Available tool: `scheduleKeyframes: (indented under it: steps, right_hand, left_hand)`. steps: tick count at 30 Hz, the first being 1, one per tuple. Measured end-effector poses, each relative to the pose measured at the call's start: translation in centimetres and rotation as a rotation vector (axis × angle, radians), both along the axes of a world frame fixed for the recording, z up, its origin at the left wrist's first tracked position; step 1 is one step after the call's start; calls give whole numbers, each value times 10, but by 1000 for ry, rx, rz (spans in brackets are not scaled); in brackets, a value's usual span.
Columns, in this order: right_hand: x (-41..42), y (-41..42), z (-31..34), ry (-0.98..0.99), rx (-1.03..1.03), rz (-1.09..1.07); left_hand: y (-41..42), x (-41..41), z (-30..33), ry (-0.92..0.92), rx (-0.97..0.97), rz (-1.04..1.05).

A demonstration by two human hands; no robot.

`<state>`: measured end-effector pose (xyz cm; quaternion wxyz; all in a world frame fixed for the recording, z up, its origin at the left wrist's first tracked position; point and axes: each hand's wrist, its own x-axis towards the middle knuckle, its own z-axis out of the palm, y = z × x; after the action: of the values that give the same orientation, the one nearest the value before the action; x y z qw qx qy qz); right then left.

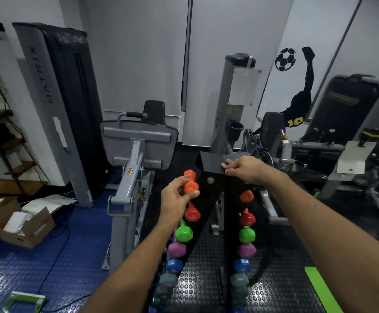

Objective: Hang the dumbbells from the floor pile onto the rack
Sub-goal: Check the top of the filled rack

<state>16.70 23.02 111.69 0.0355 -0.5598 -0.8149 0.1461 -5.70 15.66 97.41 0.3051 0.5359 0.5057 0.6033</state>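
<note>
The rack (209,199) is nearly full. Below the left hand (175,199) its left rail carries a red (192,215), a green (184,233), a purple (176,249) and a blue (174,265) dumbbell, with darker ones under those. Below the right hand (245,169) the right rail shows the same colours, topped by an orange one already seated. As I judge it, only the top left slot is unfinished. No floor pile is in view, so I cannot tell whether more remain.

The left arm reaches forward and up, and its fingers and thumb pinch the near head of the orange dumbbell (190,182) at that top left slot. The right arm stretches further forward, its fingers curled over the edge of the rack's top cap, probably to steady it.
</note>
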Motion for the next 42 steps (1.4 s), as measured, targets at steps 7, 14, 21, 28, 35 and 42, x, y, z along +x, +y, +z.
scheduleKeyframes:
  steps: [7,14,21,28,35,42]
  right_hand:
    - [1,-1,-2,21,-10,-7]
    - [2,-1,-3,29,-25,-6]
    - [3,2,-6,9,-17,-5]
    - [2,0,-6,-22,-18,5]
    - [3,-1,-10,-42,7,14]
    - [4,1,-13,-46,2,10]
  left_hand:
    - [18,14,-10,171,-62,-84]
    - [23,31,-14,222,-69,-107]
    - [29,26,-10,244,-149,-106]
    - [25,31,-8,195,-113,1]
    - [18,45,-4,335,-91,45]
    - [18,39,-7,329,-128,48]
